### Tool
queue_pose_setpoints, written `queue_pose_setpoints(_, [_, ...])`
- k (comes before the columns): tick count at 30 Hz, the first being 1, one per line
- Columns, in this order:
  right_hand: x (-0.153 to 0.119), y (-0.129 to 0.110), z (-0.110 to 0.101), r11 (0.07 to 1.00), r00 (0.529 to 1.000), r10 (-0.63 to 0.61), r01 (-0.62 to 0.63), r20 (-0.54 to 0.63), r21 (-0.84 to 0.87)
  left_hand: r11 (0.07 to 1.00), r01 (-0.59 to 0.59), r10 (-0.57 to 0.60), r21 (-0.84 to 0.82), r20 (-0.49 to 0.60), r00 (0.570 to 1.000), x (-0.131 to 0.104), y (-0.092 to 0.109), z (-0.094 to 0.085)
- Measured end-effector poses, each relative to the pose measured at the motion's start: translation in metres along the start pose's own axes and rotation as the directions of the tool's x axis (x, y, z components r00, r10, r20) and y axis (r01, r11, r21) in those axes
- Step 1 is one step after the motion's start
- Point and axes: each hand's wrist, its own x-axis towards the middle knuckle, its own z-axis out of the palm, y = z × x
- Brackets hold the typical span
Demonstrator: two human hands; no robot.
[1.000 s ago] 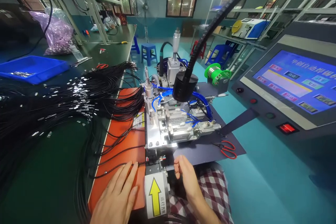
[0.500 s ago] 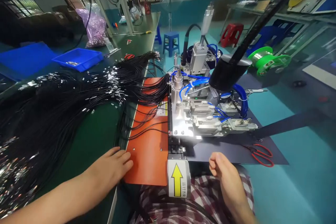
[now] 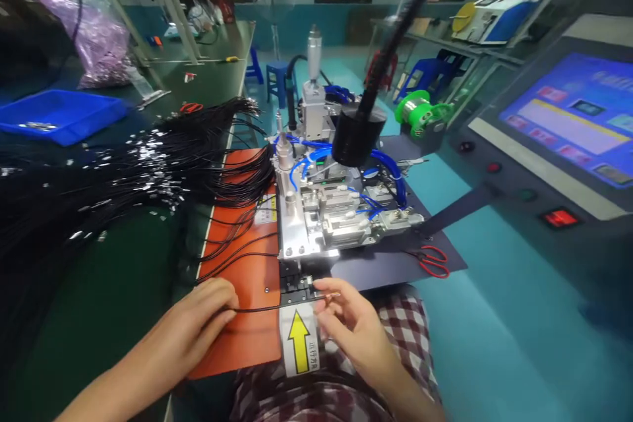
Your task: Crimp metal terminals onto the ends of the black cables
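A thin black cable (image 3: 260, 309) runs level between my hands, across the orange plate and the near end of the machine track. My left hand (image 3: 210, 306) is closed on it above the orange plate, its fingertips partly hidden. My right hand (image 3: 356, 326) has its thumb and fingers around the other end, where short reddish wire tips show. Just beyond the cable is the dark track (image 3: 295, 283) with small metal parts. Below it lies a white label with a yellow arrow (image 3: 298, 341). More black cables (image 3: 242, 178) feed into the machine's left side.
The metal machine (image 3: 341, 211) with blue air tubes stands ahead, under a black lamp head (image 3: 359, 135). Red-handled scissors (image 3: 435, 262) lie on its dark base plate. A control screen (image 3: 573, 125) stands at right. Bundled cables (image 3: 123, 178) and a blue tray (image 3: 64, 115) occupy the left bench.
My left hand now grips a black cable it did not hold before. My right hand has come inward to the cable's end. The view has turned right, bringing in the control screen.
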Motion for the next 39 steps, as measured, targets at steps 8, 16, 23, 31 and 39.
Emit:
queue_pose_setpoints(8, [-0.006, -0.014, 0.004, 0.977, 0.991, -0.136, 0.132, -0.010, -0.169, 0.979, -0.116, 0.146, -0.165, 0.182, 0.972, 0.038, 0.063, 0.036])
queue_pose_setpoints(16, [-0.011, -0.025, -0.019, 0.990, 0.990, -0.141, 0.141, -0.007, 0.013, 0.842, 0.195, -0.017, -0.503, 0.336, 0.942, 0.060, 0.075, 0.041])
queue_pose_setpoints(23, [-0.002, -0.015, -0.004, 0.974, 0.997, -0.076, 0.078, -0.015, 0.212, 0.594, 0.396, -0.152, -0.701, 0.385, 0.910, 0.058, 0.068, 0.054])
queue_pose_setpoints(31, [0.005, -0.007, 0.004, 0.965, 1.000, 0.005, 0.002, -0.028, 0.261, 0.452, 0.468, -0.196, -0.759, 0.427, 0.883, 0.057, 0.069, 0.052])
queue_pose_setpoints(39, [0.005, -0.009, 0.002, 0.992, 0.999, 0.014, -0.009, -0.034, 0.129, 0.441, 0.407, -0.149, -0.800, 0.382, 0.912, 0.059, 0.068, 0.051])
